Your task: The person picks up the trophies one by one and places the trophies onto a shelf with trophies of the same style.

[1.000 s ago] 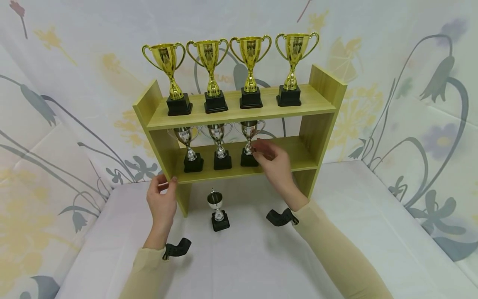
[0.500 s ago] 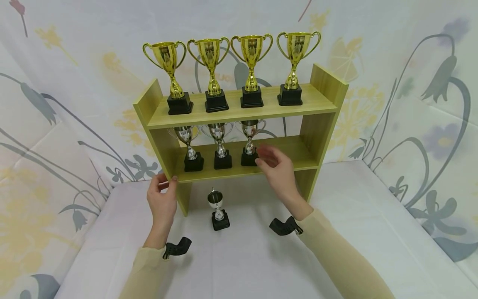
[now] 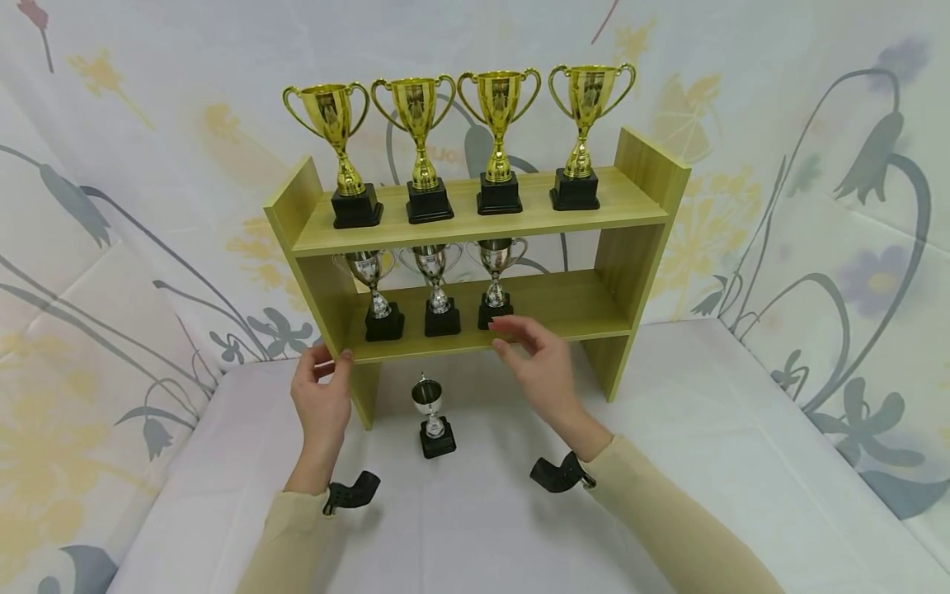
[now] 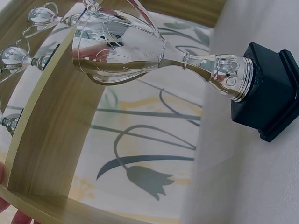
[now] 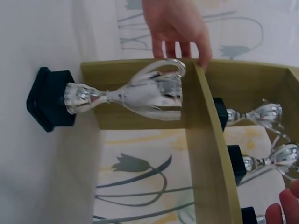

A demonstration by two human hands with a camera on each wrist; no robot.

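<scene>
Right hand point(image 3: 538, 363), fingers loosely spread, holding nothing, hovers at front edge of yellow-green wooden shelf unit point(image 3: 475, 342); fingertips partly blurred. Left hand point(image 3: 321, 396) pinches the same edge, left end. Small silver trophy cup on black base point(image 3: 433, 417) stands on white surface point(image 3: 482, 511) below, between hands, untouched.

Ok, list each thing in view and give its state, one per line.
Gold trophies: four upright in a row on the top shelf.
Silver trophies: three upright on the middle shelf.
Small silver trophy: upright on the table, apart from both hands.
Left hand: grips the shelf's left front edge.
Right hand: open, holding nothing.
</scene>
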